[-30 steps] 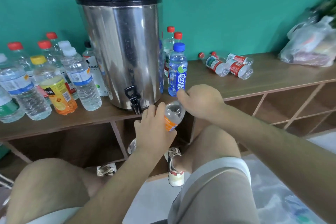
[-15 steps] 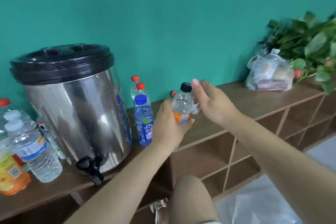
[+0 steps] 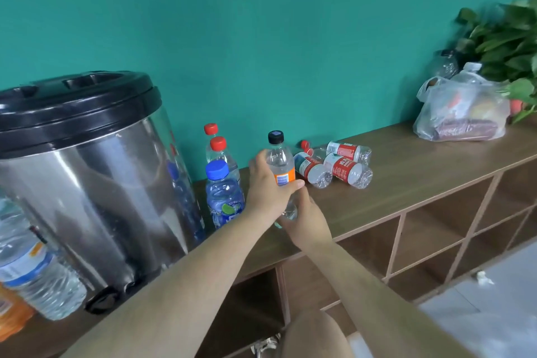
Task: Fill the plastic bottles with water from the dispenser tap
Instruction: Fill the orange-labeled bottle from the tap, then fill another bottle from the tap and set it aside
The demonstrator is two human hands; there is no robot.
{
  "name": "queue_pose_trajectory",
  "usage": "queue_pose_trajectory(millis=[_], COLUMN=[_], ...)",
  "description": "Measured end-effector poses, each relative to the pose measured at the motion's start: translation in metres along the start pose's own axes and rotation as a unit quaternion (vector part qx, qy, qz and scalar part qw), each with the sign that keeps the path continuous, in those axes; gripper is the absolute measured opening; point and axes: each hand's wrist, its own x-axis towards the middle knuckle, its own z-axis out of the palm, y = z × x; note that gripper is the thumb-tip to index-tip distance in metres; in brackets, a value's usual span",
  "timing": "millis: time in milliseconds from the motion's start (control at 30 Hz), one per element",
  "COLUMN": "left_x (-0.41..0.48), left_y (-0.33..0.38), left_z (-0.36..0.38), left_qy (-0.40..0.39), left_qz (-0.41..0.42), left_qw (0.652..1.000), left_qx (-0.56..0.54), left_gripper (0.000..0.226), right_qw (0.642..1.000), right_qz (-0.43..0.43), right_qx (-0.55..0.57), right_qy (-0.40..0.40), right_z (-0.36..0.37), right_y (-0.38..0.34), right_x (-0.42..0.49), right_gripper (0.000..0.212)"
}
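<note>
A clear plastic bottle (image 3: 279,160) with an orange label and a black cap stands upright over the wooden shelf top (image 3: 406,174), right of the dispenser. My left hand (image 3: 266,187) grips its middle from the left. My right hand (image 3: 306,219) holds its lower end from below and the right. The steel dispenser (image 3: 93,183) with a black lid stands at the left, and its black tap (image 3: 106,298) sticks out low at the front, well away from the bottle.
A blue-capped bottle (image 3: 223,197) and two red-capped bottles (image 3: 218,145) stand between dispenser and hands. Three bottles with red labels (image 3: 337,167) lie behind. More bottles (image 3: 37,273) stand far left. A plastic bag (image 3: 462,110) and a plant (image 3: 505,35) sit at the right.
The bottle has gone from below the tap up and right over the shelf, now capped. My right hand left the cap and dropped to the bottle's base. The view swung right.
</note>
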Motion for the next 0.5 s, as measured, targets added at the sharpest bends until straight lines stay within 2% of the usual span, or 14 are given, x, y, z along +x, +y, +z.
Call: queue_pose_trajectory(millis=[100,200,267,500], left_x=[0.010,0.017,0.021,0.030], left_y=[-0.002,-0.006,-0.009,-0.018], left_z=[-0.003,-0.005,-0.005,0.003], left_qy=[0.073,0.097,0.078,0.011], left_qz=[0.018,0.041,0.051,0.018], left_qw=[0.996,0.993,0.994,0.996], left_qx=[0.053,0.046,0.050,0.090], left_gripper=[0.096,0.083,0.075,0.072], right_qw=[0.999,0.999,0.999,0.998], right_qz=[-0.007,0.003,0.008,0.003], right_qx=[0.032,0.049,0.044,0.015], right_qy=[-0.013,-0.016,-0.016,-0.068], right_z=[0.014,0.029,0.039,0.043], right_y=[0.000,-0.001,-0.002,0.001], right_x=[0.027,0.054,0.071,0.101], right_gripper=[0.069,0.068,0.063,0.076])
